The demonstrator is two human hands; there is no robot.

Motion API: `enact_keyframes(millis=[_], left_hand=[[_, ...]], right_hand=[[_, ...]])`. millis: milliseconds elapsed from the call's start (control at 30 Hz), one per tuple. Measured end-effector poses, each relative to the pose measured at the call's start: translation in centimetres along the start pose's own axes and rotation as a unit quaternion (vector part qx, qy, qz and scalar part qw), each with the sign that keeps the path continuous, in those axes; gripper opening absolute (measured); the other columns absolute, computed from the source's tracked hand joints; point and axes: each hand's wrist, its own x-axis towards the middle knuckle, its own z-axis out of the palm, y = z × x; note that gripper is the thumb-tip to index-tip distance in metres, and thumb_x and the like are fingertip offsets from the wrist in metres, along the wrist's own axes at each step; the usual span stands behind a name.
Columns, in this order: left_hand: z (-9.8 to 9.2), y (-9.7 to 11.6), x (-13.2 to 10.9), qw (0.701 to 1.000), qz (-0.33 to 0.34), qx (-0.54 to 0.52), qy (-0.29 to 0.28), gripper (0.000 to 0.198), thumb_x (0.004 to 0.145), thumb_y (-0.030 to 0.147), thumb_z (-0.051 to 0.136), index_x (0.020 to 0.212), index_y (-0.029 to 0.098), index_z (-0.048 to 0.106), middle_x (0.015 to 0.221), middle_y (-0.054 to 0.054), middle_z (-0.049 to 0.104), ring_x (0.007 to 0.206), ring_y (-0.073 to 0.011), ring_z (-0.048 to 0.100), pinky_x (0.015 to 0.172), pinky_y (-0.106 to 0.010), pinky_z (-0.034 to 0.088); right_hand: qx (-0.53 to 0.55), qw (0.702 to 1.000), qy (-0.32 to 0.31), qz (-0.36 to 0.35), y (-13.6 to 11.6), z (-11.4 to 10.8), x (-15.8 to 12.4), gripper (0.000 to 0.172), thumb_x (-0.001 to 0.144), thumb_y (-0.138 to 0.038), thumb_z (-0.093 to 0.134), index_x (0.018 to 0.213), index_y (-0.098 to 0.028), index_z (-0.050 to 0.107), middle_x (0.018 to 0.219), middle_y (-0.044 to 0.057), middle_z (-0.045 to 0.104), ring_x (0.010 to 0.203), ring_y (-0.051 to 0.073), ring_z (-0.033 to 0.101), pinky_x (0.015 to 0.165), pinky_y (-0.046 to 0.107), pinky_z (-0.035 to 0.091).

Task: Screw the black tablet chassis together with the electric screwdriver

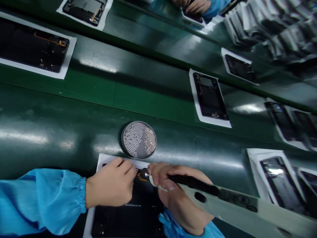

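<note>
My right hand (177,190) is wrapped round a pale electric screwdriver (210,201), which slants down to the left. Its dark tip reaches the upper part of an opened black tablet (123,218), near an orange flex cable (142,178). My left hand (112,183) rests curled over the tablet's upper left, close beside the tip. Whatever its fingers pinch is hidden. Under the tablet lies a white sheet (88,224). Just beyond it sits a round perforated screw dish (135,142), with small shiny screws gathered toward its right side.
Opened tablets on white sheets, such as one at the left (29,46) and one at the right (209,96), lie along the green bench (74,96). Stacked white-sleeved items (267,23) stand at the back right. Another person's hands (198,6) work on a device at the top.
</note>
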Motion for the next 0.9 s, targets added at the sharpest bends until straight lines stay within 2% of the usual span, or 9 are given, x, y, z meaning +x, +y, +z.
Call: enact_keyframes(millis=[133,300,433,533,700,900], left_hand=[[-0.4,0.4,-0.2,1.000,-0.017,0.018,-0.005,0.025,0.097,0.015,0.049,0.090,0.006,0.071,0.094,-0.017,0.067,0.085,-0.0268,0.061,0.073,-0.039,0.045],[-0.6,0.6,-0.1,0.999,-0.035,0.001,-0.015,0.025,0.096,0.015,0.047,0.101,0.005,0.070,0.091,-0.013,0.065,0.083,-0.0264,0.059,0.071,-0.040,0.046],[-0.5,0.7,-0.1,0.999,-0.047,0.000,-0.018,0.026,0.095,0.018,0.052,0.109,0.004,0.069,0.101,-0.014,0.065,0.089,-0.0276,0.059,0.078,-0.041,0.045],[-0.2,0.8,-0.2,0.998,-0.050,0.000,-0.029,0.030,0.094,0.024,0.054,0.112,0.004,0.068,0.108,-0.015,0.065,0.095,-0.0292,0.058,0.082,-0.042,0.044],[-0.1,0.8,-0.3,0.998,-0.042,0.006,-0.040,0.036,0.098,0.028,0.049,0.117,0.004,0.066,0.117,-0.017,0.064,0.102,-0.0303,0.057,0.088,-0.043,0.041],[-0.2,0.8,-0.3,0.998,-0.039,0.001,-0.044,0.037,0.097,0.029,0.049,0.118,0.003,0.066,0.115,-0.017,0.064,0.100,-0.0299,0.057,0.088,-0.043,0.040]], right_hand=[[-0.001,1.000,0.007,-0.002,0.2,0.2,-0.1,0.024,0.089,-0.006,0.058,0.103,-0.023,0.067,0.068,-0.002,0.058,0.062,0.014,0.056,0.067,0.036,0.051],[-0.005,1.000,0.019,0.003,-0.9,-0.1,0.5,0.026,0.088,-0.012,0.063,0.109,-0.026,0.068,0.065,-0.002,0.057,0.060,0.014,0.055,0.067,0.036,0.051],[-0.012,0.997,0.077,-0.014,-1.8,-0.3,2.3,0.024,0.083,-0.013,0.068,0.102,-0.028,0.070,0.061,-0.004,0.057,0.057,0.014,0.054,0.067,0.036,0.053],[-0.012,0.993,0.106,-0.047,-1.0,-0.1,3.8,0.024,0.081,-0.011,0.068,0.099,-0.027,0.071,0.060,-0.005,0.059,0.056,0.014,0.055,0.067,0.036,0.053],[0.021,0.995,0.089,-0.042,1.0,0.6,4.6,0.025,0.081,-0.009,0.064,0.099,-0.025,0.070,0.060,-0.005,0.059,0.055,0.013,0.055,0.065,0.033,0.052],[0.018,0.996,0.076,-0.040,1.3,0.9,4.4,0.026,0.081,-0.007,0.063,0.100,-0.024,0.070,0.060,-0.004,0.058,0.056,0.013,0.057,0.064,0.033,0.053]])
